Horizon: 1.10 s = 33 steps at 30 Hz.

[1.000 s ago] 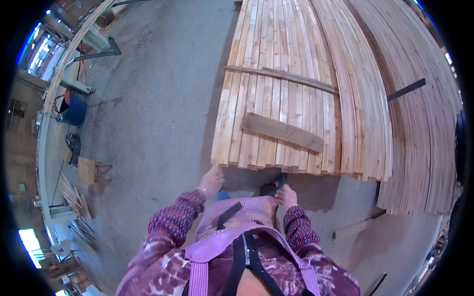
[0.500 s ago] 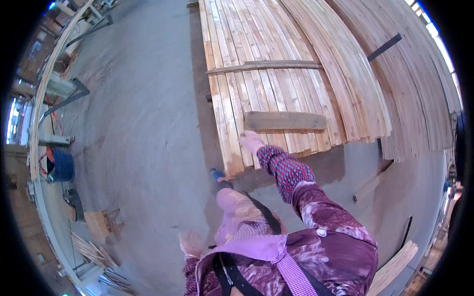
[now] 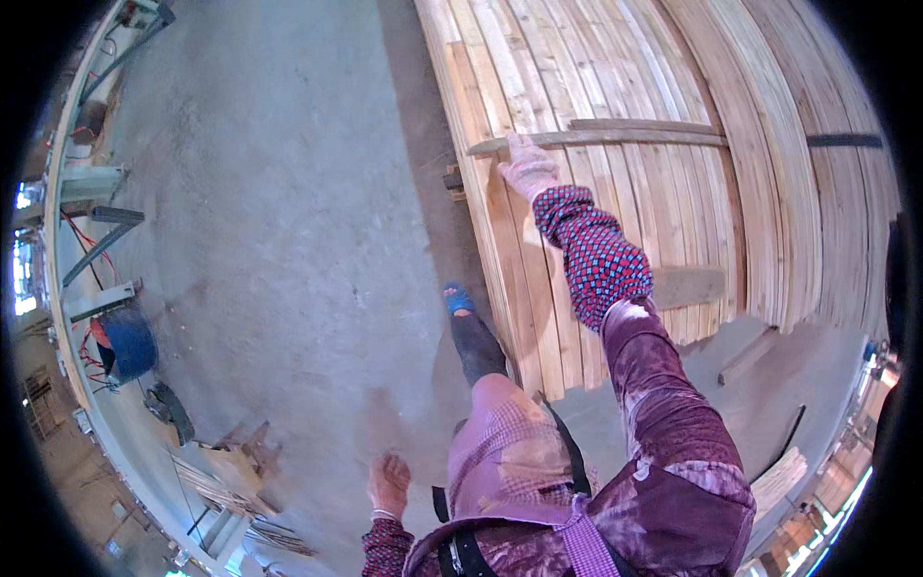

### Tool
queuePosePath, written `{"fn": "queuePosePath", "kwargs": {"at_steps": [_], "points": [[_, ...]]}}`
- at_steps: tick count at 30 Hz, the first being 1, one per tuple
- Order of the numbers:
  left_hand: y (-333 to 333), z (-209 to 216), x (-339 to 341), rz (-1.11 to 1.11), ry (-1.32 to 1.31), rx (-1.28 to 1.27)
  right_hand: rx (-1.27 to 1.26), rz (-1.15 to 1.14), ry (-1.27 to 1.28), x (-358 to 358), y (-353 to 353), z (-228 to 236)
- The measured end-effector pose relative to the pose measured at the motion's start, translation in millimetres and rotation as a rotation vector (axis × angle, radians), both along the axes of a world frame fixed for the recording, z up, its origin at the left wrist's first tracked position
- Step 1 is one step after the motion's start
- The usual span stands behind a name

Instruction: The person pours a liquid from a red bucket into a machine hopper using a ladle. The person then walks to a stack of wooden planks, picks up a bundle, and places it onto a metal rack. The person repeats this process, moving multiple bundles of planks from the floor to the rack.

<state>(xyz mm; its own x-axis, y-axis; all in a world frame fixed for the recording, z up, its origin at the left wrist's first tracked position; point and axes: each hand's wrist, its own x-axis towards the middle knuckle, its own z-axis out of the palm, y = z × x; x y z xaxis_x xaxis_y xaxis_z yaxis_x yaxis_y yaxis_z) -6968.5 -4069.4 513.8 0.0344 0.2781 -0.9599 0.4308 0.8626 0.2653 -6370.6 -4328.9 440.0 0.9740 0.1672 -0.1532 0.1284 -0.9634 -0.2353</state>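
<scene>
Right hand (image 3: 529, 168) stretches out over the lumber, fingertips right at the left end of a long thin strip (image 3: 625, 137), touching it as far as the view shows, though whether they grip it I cannot tell. Left hand (image 3: 388, 484) hangs low over the floor (image 3: 288, 240), well apart from the wood, fingers apparently curled, too blurred to call. The strip lies flat on the pale boards (image 3: 510, 240), its long axis running left to right across theirs, left end pointing at the open floor; the boards run lengthwise, away from the person. Just beyond it, a second, shorter strip (image 3: 635, 124) lies alongside, so that makes two. Nearer the person, one short thick plank (image 3: 694, 287) sits crosswise too, partly hidden by the right sleeve (image 3: 596, 252). To the right, more stacked lumber (image 3: 769, 173), with one dark bar (image 3: 844, 140) across it. One blue slipper (image 3: 460, 300) shows beside the stack, and over at far left there's one blue drum (image 3: 135, 343), something red at its mouth, contents too small to make out.
</scene>
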Motion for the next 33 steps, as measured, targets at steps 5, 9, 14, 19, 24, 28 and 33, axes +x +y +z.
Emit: {"fn": "queuePosePath", "kwargs": {"at_steps": [5, 9, 14, 19, 24, 28, 33], "points": [[17.8, -6.8, 56.6, -0.042, -0.215, -0.11, -0.267, 0.199, 0.106, 62.7, 2.2, -34.6], [-26.9, 10.3, 85.3, -0.031, 0.0, -0.223, -0.245, 0.304, 0.066, 32.8, 9.2, -35.8], [-34.4, -12.4, 160.1, -1.258, -0.15, 0.121, -0.099, 0.442, 0.046, 44.1, 86.4, -49.7], [-45.3, -74.3, 302.3, -1.231, -0.488, 0.545, -0.057, 0.487, 0.026, 49.6, 74.0, -27.1], [-62.7, -89.5, 397.8, -1.757, -0.537, 0.853, -0.018, 0.573, -0.002, 35.5, 47.1, -45.2], [-91.6, -108.3, 432.9, -0.766, -0.546, 0.064, -0.025, 0.469, 0.001, 32.5, 50.0, -41.3], [-83.5, -136.0, 418.5, -1.826, -0.533, 0.557, 0.055, 0.297, 0.11, 23.8, 54.8, -19.7]]}}
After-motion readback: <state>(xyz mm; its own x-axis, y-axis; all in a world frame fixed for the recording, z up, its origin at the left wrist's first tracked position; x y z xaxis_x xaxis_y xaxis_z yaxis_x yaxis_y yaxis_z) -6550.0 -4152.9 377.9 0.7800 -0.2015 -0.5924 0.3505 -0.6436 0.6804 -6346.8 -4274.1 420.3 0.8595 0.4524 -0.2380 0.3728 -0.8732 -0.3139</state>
